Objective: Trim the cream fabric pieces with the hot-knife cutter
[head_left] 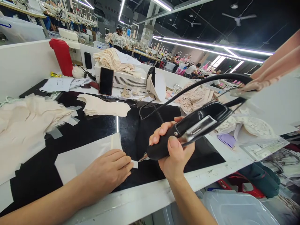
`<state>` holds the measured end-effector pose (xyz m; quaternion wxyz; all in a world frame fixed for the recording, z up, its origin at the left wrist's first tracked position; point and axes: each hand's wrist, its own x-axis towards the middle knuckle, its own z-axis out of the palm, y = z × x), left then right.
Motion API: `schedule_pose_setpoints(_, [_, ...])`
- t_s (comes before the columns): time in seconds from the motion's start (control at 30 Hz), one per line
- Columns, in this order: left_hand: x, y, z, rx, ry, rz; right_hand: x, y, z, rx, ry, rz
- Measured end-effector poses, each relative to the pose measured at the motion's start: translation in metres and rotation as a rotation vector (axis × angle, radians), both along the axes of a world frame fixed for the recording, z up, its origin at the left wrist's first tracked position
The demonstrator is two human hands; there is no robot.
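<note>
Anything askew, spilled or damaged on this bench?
Nothing looks damaged or spilled. The left hand presses a white fabric piece flat while the right hand holds a corded black hand tool at its edge. Loose offcuts litter the black mat.

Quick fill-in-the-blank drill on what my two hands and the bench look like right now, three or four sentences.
1. The right hand grips a black handheld tool whose metal tip points toward the ____ hand.
2. The left hand lies flat on a ____ sheet on the black work surface.
3. A phone leans upright against a ____ machine box.
4. The tool's black ____ loops up from its rear end.

Missing words: left; white; white; cable
</note>
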<state>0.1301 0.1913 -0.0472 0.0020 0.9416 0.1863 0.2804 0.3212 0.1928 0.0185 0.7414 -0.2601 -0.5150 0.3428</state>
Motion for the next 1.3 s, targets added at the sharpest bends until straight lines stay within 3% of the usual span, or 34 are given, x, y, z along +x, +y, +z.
schedule_pose_setpoints(1.3, [-0.001,0.001,-0.005,0.001,0.033,0.007,-0.002,-0.010,-0.006,-0.020,-0.031,-0.004])
